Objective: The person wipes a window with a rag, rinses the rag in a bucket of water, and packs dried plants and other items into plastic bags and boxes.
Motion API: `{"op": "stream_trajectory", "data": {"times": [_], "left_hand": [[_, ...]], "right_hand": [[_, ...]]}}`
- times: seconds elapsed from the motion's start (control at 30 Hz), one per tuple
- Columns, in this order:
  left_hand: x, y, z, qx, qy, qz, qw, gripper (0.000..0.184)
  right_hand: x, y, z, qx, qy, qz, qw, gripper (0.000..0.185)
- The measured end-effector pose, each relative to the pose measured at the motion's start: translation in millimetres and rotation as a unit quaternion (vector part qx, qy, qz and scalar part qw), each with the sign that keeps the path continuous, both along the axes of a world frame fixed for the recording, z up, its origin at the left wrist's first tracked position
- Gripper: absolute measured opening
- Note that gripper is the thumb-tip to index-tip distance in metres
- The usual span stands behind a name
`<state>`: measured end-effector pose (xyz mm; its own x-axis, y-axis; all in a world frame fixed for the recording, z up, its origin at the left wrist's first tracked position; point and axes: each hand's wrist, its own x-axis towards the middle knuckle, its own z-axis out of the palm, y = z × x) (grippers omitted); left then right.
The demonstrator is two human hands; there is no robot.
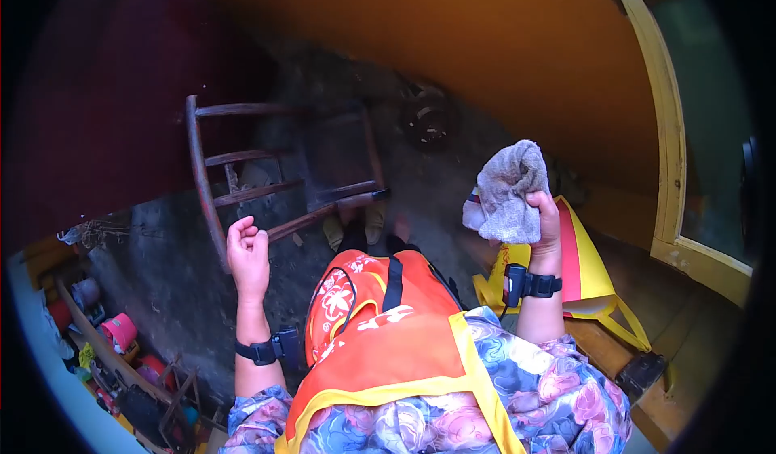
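Note:
My right hand (546, 221) is closed around a crumpled grey cloth (514, 191), raised at the right. The cloth bunches up above my fingers and hangs to their left. My left hand (248, 256) is raised in front of the wooden chair (206, 181), with its fingers curled in and nothing visible in them. Whether it touches the chair frame I cannot tell. The dark chair has several slats and a dark seat (335, 153).
A yellow and pink bag (584, 256) lies by my right forearm on a wooden surface. A round dark object (428, 121) stands on the floor ahead. At lower left are a pink bucket (120, 331) and assorted items. A yellow-framed door (669, 131) is at right.

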<state>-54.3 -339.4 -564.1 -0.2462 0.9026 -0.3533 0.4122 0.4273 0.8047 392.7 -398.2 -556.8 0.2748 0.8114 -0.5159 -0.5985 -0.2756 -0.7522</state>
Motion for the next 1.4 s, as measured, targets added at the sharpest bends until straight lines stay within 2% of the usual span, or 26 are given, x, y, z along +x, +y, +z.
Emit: {"op": "stream_trajectory", "data": {"times": [0.03, 0.13, 0.2, 0.57, 0.87, 1.13, 1.2, 1.27, 1.33, 1.4], "left_hand": [[-0.7, 2.7, -0.3, -0.006, 0.010, -0.007, 1.000, 0.027], [2.2, 7.6, 5.9, -0.023, 0.001, -0.025, 0.999, 0.026], [4.3, 5.9, 4.5, 0.002, -0.001, -0.029, 1.000, 0.025], [15.6, -19.6, 11.5, 0.052, 0.016, -0.032, 0.998, 0.021], [28.9, -75.4, 36.6, 0.069, 0.027, -0.012, 0.997, 0.020], [37.9, -80.7, 59.0, 0.043, 0.075, -0.044, 0.995, 0.022], [39.4, -82.0, 62.4, 0.048, 0.077, -0.032, 0.995, 0.023], [37.6, -84.4, 63.8, 0.048, 0.092, -0.076, 0.992, 0.023], [40.0, -83.4, 71.9, 0.048, 0.110, -0.077, 0.990, 0.023], [36.7, -89.2, 71.2, 0.054, 0.110, -0.090, 0.988, 0.024]], "right_hand": [[-1.5, 2.5, 7.1, -0.013, 0.006, 0.029, 0.999, 0.057], [-18.9, 10.4, 31.2, -0.002, 0.040, 0.023, 0.999, 0.053], [-21.5, 9.6, 34.5, 0.006, 0.013, 0.020, 1.000, 0.055], [-31.5, 28.1, 64.6, 0.074, 0.027, 0.101, 0.992, 0.062], [-30.7, 28.9, 76.7, 0.160, 0.127, 0.163, 0.965, 0.063], [-24.7, 30.4, 82.9, 0.165, 0.200, 0.208, 0.943, 0.068], [-21.3, 34.5, 87.3, 0.146, 0.274, 0.262, 0.914, 0.069], [-22.4, 33.9, 94.3, 0.134, 0.268, 0.281, 0.912, 0.069], [-23.8, 33.8, 92.3, 0.155, 0.286, 0.267, 0.907, 0.069], [-25.1, 33.1, 77.0, 0.169, 0.218, 0.195, 0.941, 0.067]]}}
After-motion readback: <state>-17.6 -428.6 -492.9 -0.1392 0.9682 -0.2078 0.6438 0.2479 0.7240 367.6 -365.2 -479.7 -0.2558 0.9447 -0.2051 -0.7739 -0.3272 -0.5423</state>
